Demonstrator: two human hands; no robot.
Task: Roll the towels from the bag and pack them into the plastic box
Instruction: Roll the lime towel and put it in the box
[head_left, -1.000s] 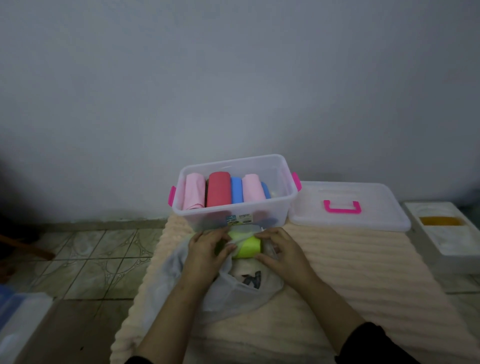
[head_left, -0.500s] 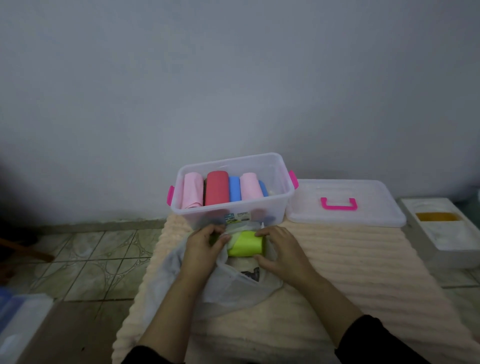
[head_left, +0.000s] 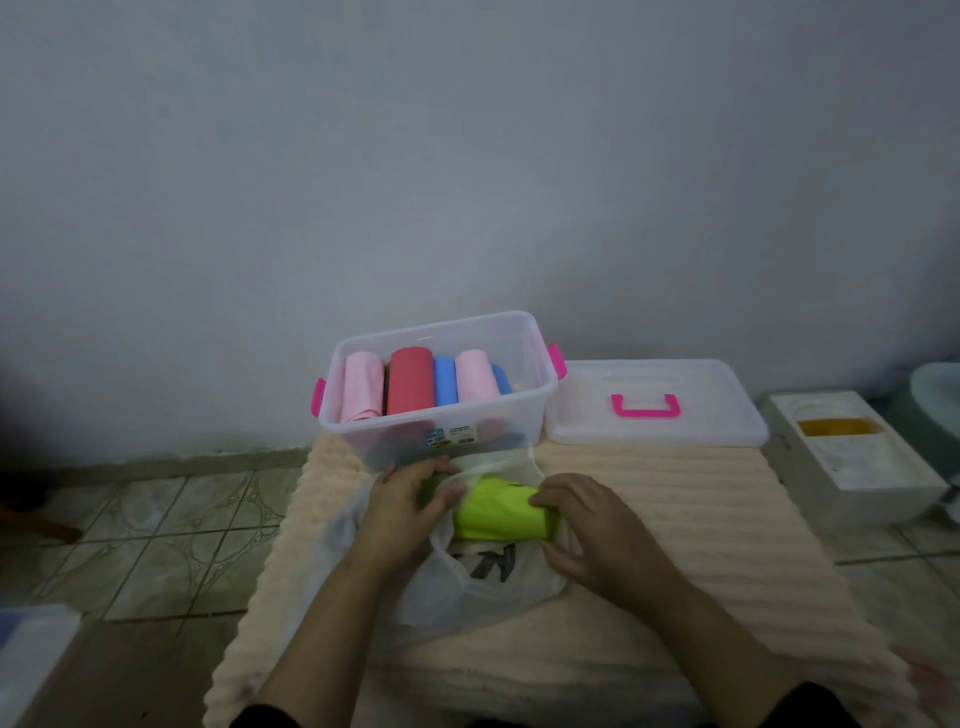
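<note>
Cream ribbed mat (head_left: 675, 519): both hands roll the green towel (head_left: 493, 512) atop the bag (head_left: 483, 587), right hand (head_left: 592, 530) gripping, left hand (head_left: 410, 499) pressing; next, into the plastic box (head_left: 436, 431).

Dark letters on white bag (head_left: 488, 582), partly hidden, unreadable; sticker on plastic box (head_left: 451, 435), print too small.
</note>
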